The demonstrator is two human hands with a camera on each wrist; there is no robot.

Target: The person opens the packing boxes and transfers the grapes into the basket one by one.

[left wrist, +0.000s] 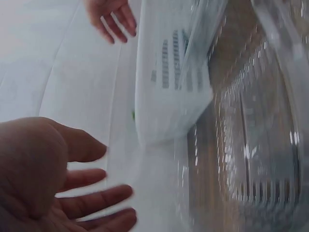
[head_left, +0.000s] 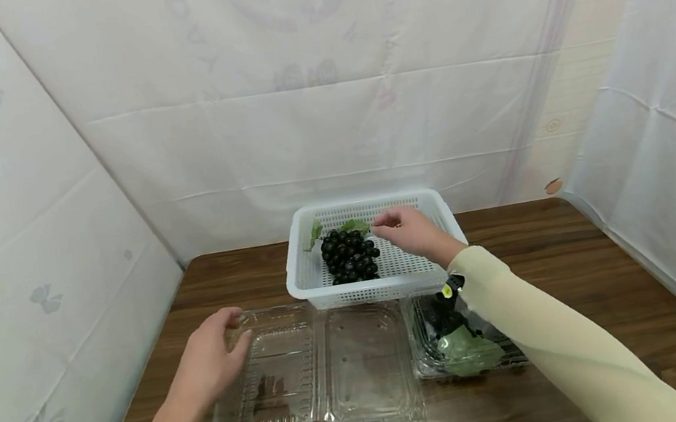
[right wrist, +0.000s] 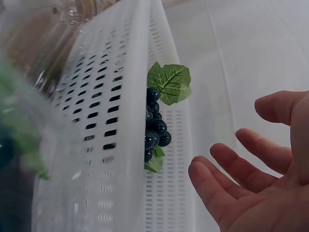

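A bunch of dark grapes point(head_left: 350, 256) with green leaves point(right wrist: 170, 83) lies in the left part of a white perforated basket point(head_left: 295, 277). Over the basket's right side hovers my right hand point(head_left: 410, 230), fingers relaxed and holding nothing, just right of the grapes. My left hand point(head_left: 207, 361) is above the left half of an opened clear plastic clamshell box point(head_left: 367, 361), its thumb and fingers spread apart with nothing between them. In the left wrist view the left hand point(left wrist: 63, 179) appears beside the clear box point(left wrist: 260, 130), apart from the basket.
To the right, partly under my right forearm, stands another clear clamshell point(head_left: 466, 349) with dark grapes and a green leaf inside. The wooden table point(head_left: 242, 274) is bounded by white sheeting point(head_left: 325, 132) at the back and sides.
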